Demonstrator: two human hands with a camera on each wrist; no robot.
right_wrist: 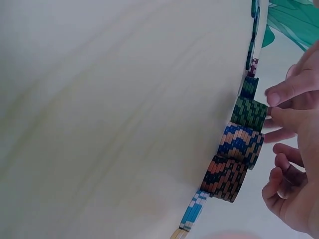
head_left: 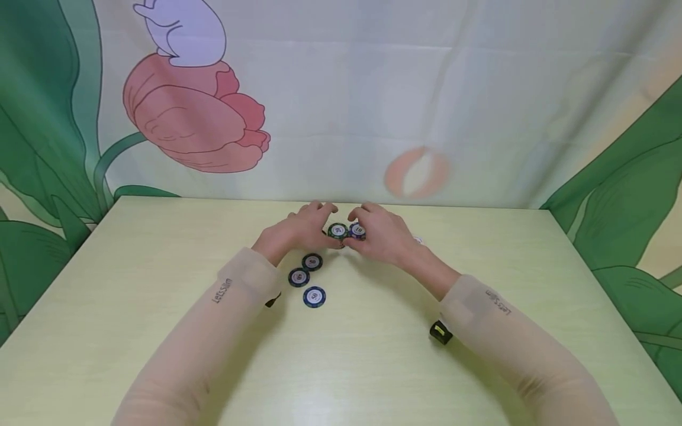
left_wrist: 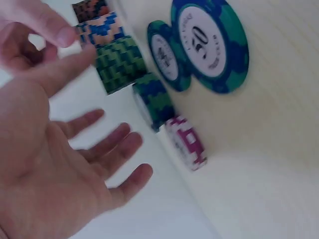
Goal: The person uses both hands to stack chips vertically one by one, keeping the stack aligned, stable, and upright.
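Observation:
My left hand (head_left: 307, 229) and right hand (head_left: 377, 232) stand on either side of poker chip stacks, fingers spread and loosely bent. A green stack (head_left: 338, 230) and a blue-and-peach stack (head_left: 358, 230) show between them. In the right wrist view the right thumb tip is right at the top of the green stack (right_wrist: 250, 113), with the left thumb (right_wrist: 280, 95) close by. The left wrist view has the left fingers (left_wrist: 132, 144) apart, nothing between them. A dark brown stack (right_wrist: 225, 179) adjoins the blue-and-peach one; the right hand hides it in the head view.
Three dark blue-green chips marked 50, one of them a chip (head_left: 314, 297) nearest me, lie left of centre. Shorter stacks extend the row: a maroon-and-white one (left_wrist: 186, 143) and a light-blue one (right_wrist: 194, 209). A printed curtain (head_left: 341, 106) hangs behind the table (head_left: 341, 367).

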